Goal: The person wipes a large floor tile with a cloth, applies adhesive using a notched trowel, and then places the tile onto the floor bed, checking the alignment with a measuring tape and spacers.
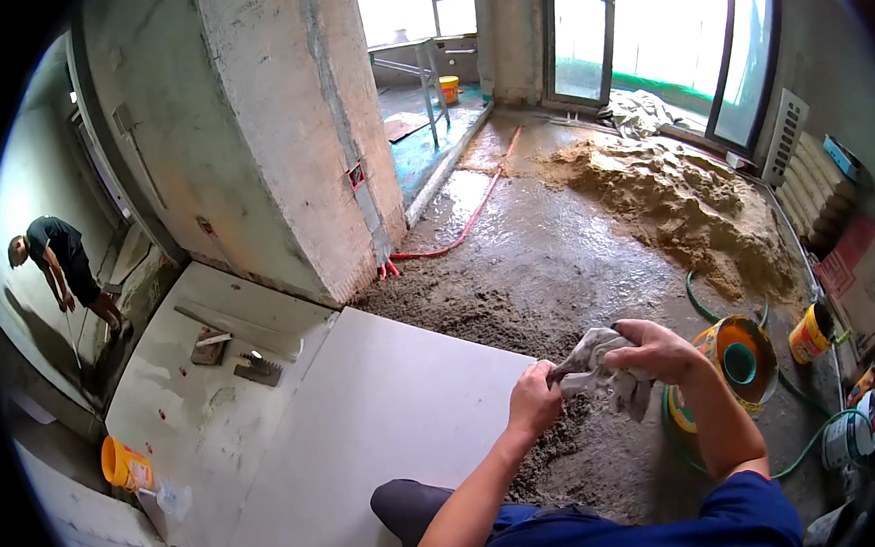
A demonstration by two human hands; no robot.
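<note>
Between my two hands is a crumpled grey-white rag (595, 364), its loose end hanging down over the wet mortar bed. My left hand (534, 402) pinches its left end. My right hand (658, 351) is curled over the top of its other side, with the fingertips on the cloth. Just right of the hands stands a yellow bucket (768, 394) with a green bowl (740, 362) inside. A large pale floor tile (396, 406) lies below and left of my hands, next to rough grey mortar (480, 306).
On the tiles at left lie a notched trowel (258, 369), a dark block-like tool (208, 349) and a long strip (236, 331). An orange bucket (126, 463) stands beyond. A sand heap (673, 199), red pipe (479, 214) and green hose (698, 303) occupy the far floor. Another person (55, 252) bends over far left.
</note>
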